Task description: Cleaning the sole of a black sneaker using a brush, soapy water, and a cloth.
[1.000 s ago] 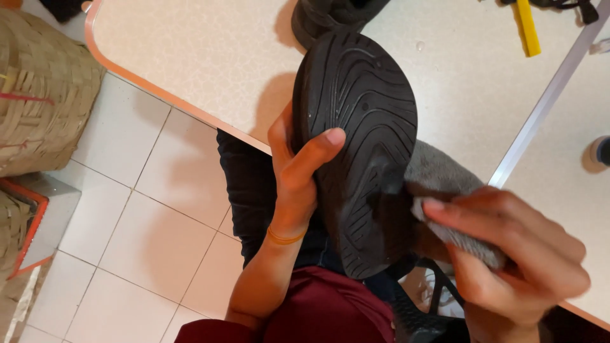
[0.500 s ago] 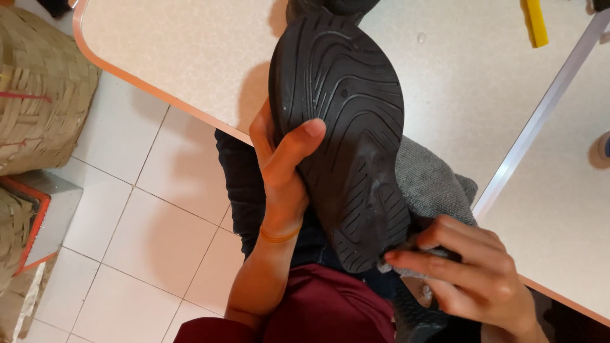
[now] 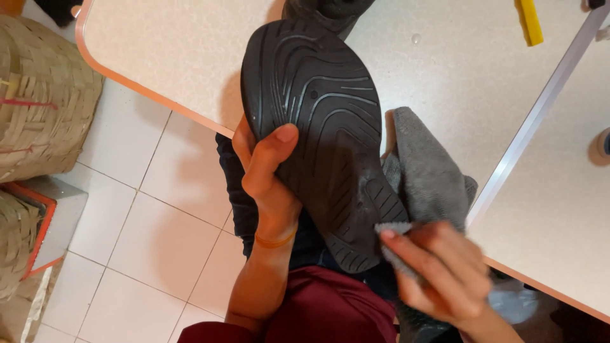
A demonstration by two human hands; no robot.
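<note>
- The left hand (image 3: 264,171) holds a black shoe (image 3: 321,140) sole-up above the lap, at the near edge of the worktop (image 3: 190,57); its thumb lies across the ridged sole and the other fingers wrap round the shoe's far side, closed on it.
- The shoe's toe end points away toward the worktop, the heel end toward the person's body.
- The right hand (image 3: 438,273) has its fingers curled tight on a fold of grey cloth (image 3: 426,171), with the fold pressed against the sole near the heel, at its right edge.
- The rest of the cloth bunches up just right of the shoe, over the worktop's edge.
- A thin orange band (image 3: 274,241) circles the left wrist.
- A second dark shoe (image 3: 324,11) sits on the worktop just beyond the held one.
- A yellow strip (image 3: 528,20) lies at the far right of the worktop.
- Woven baskets (image 3: 38,95) stand on the tiled floor (image 3: 146,209) to the left.
</note>
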